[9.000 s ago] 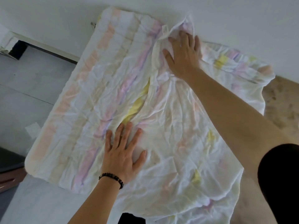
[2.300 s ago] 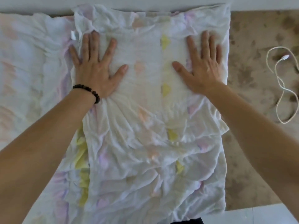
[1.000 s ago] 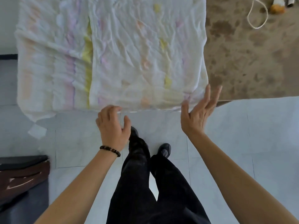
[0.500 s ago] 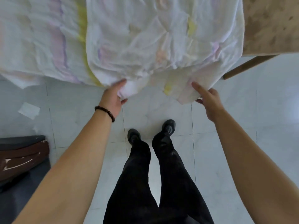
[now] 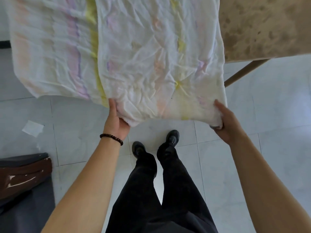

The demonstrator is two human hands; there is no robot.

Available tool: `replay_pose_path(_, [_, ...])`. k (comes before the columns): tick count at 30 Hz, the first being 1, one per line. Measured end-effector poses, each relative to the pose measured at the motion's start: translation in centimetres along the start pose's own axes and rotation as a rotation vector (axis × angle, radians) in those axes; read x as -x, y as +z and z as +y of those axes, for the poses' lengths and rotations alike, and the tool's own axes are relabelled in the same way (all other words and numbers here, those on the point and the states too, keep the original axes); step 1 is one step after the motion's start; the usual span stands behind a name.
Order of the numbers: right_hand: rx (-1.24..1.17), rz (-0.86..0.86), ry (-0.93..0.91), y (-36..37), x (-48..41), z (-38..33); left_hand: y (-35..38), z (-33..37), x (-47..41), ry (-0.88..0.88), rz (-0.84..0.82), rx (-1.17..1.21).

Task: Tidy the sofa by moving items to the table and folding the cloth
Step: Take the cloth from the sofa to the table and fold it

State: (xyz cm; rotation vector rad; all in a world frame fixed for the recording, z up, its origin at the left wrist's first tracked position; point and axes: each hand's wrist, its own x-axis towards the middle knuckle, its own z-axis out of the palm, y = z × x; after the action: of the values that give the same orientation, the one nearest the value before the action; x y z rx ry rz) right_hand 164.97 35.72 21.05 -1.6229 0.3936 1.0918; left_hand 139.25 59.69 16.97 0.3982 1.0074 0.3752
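1. Head view showed the cloth (image 5: 151, 56) spread over the table (image 5: 269, 26), covering its left part and hanging past the near edge and the left end.
2. My left hand (image 5: 117, 122) was closed on the near left corner of the upper layer, thumb on top and the other fingers underneath.
3. My right hand (image 5: 226, 122) was clamped on the near right corner, a wad of fabric bunched in the fingers.
4. What had changed: two seconds earlier both palms lay flat, pressing the fold smooth near the far edge; a second ago they hung open at the near edge; now each gripped a corner and the hem was raised off the table.
5. I judged that smoothing was done and the next fold was starting, likely carrying the near hem toward the far edge.
6. Thin, crumpled fabric could slip askew, so the corners needed to travel level.
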Motion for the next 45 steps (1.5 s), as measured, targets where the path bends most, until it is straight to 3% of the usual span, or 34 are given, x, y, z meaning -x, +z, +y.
replay_pose_path(2, [-0.005, 0.092, -0.016, 0.0, -0.1, 0.4, -0.3, -0.7, 0.6, -0.019, 0.052, 0.077])
replay_pose_path(4, [0.201, 0.244, -0.047, 0.2, -0.6, 1.3, -1.2, -1.6, 1.0, -0.067, 0.167, 0.025])
replay_pose_path(6, [0.319, 0.284, -0.077, 0.5, -1.5, 1.8, -2.2, -1.9, 0.9, -0.061, 0.246, -0.057])
replay_pose_path(9, [0.427, 0.321, -0.12, 1.2, -1.8, 1.6, -2.5, -0.5, 0.8, -0.021, 0.334, -0.285])
replay_pose_path(12, [0.7, 0.391, -0.175, 2.8, 0.0, 0.5, -2.0, 1.9, 2.0, 0.046, 0.436, -0.606])
replay_pose_path(18, [0.943, 0.43, -0.472, 8.9, 8.5, -4.0, 0.7, 8.0, 10.0, 0.43, 0.4, -0.99])
replay_pose_path(23, [1.028, 0.428, -0.77, 15.9, 13.8, -7.5, 1.0, 15.2, 16.2, 0.824, 0.354, -1.153])
replay_pose_path(25, [1.062, 0.398, -0.859, 18.6, 14.6, -7.8, -0.3, 17.9, 17.0, 0.881, 0.368, -1.213])
replay_pose_path(29, [1.102, 0.286, -0.939, 24.7, 13.5, -7.4, -2.8, 22.5, 14.8, 0.816, 0.414, -1.295])
replay_pose_path(36, [1.321, 0.029, -0.695, 38.1, 3.9, -6.1, -4.5, 31.0, 4.0, 0.495, 0.317, -1.706])
replay_pose_path(40, [1.349, 0.046, -0.631, 46.2, -0.1, -6.2, -4.2, 37.8, -2.0, 0.406, 0.228, -2.008])
replay_pose_path(45, [1.415, 0.124, -0.484, 51.0, -1.6, -6.3, -2.1, 46.0, -8.1, 0.372, 0.146, -2.157])
